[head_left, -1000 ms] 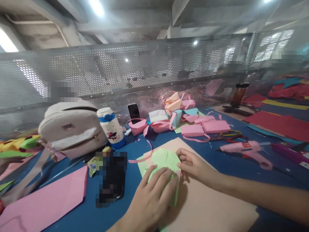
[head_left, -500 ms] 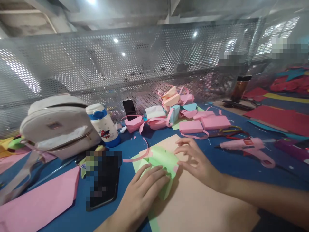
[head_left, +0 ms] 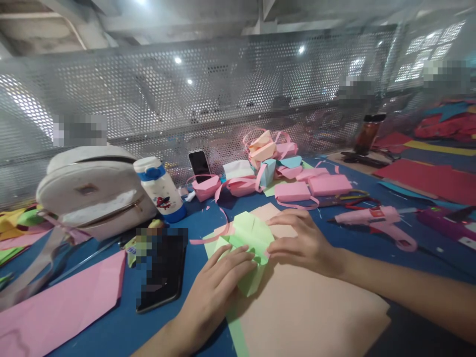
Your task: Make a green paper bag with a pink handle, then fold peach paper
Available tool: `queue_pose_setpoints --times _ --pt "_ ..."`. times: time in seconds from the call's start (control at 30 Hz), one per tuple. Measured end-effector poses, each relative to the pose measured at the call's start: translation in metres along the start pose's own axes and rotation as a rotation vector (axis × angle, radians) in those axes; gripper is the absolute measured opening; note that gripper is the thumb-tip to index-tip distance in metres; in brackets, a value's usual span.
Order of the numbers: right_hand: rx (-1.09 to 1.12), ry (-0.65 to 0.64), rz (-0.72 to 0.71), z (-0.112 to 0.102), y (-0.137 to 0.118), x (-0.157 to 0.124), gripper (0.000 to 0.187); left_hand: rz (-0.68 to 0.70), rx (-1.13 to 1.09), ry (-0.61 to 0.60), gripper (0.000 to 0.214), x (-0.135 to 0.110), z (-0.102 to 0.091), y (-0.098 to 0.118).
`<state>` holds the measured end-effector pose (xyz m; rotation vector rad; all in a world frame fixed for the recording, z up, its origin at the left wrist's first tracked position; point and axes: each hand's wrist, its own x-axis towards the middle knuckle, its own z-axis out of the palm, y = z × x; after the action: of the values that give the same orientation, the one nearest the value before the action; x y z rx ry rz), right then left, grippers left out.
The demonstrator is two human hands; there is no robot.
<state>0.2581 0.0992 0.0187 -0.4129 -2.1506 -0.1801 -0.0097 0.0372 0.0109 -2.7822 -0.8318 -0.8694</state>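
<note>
A folded piece of light green paper (head_left: pixel 253 230) lies over the stacked peach paper sheets (head_left: pixel 316 307), with creases and raised flaps. My left hand (head_left: pixel 223 282) rests on its near-left part, fingers stretched across it and the thumb hidden. At the opposite edge my right hand (head_left: pixel 301 243) is closed, thumb and fingers pinching the green paper's right side. A green sheet (head_left: pixel 236 332) shows beneath the peach stack. Beside the folded piece, a thin pink paper strip (head_left: pixel 210 241) curls to the left.
Several pink folded paper bags (head_left: pixel 329 184) stand behind my hands. A pink glue gun (head_left: pixel 372 216) and scissors (head_left: pixel 359 202) lie right. To the left are a black phone (head_left: pixel 163 277), pink sheet (head_left: pixel 70 302), bottle (head_left: pixel 159 193) and white backpack (head_left: pixel 96 193).
My right fingers have closed in on the green paper's right edge. Its far flap now stands up more and looks more sharply creased. My left hand stays on it.
</note>
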Motion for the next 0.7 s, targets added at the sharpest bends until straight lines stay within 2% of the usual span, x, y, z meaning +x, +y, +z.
queue_pose_setpoints --times 0.13,0.3,0.7 --pt "-0.049 0.009 -0.068 -0.0006 -0.0024 0.0001 0.009 0.011 -0.032 -0.035 0.033 -0.0017 -0.0011 -0.0019" --pt "-0.096 0.021 -0.123 -0.0002 -0.0035 0.0000 0.011 0.016 -0.078 -0.023 0.034 -0.0013 -0.0006 -0.0033" --pt "-0.112 -0.004 -0.198 0.0005 -0.0042 0.0050 0.026 0.065 -0.141 -0.017 0.030 0.0007 -0.0006 -0.0029"
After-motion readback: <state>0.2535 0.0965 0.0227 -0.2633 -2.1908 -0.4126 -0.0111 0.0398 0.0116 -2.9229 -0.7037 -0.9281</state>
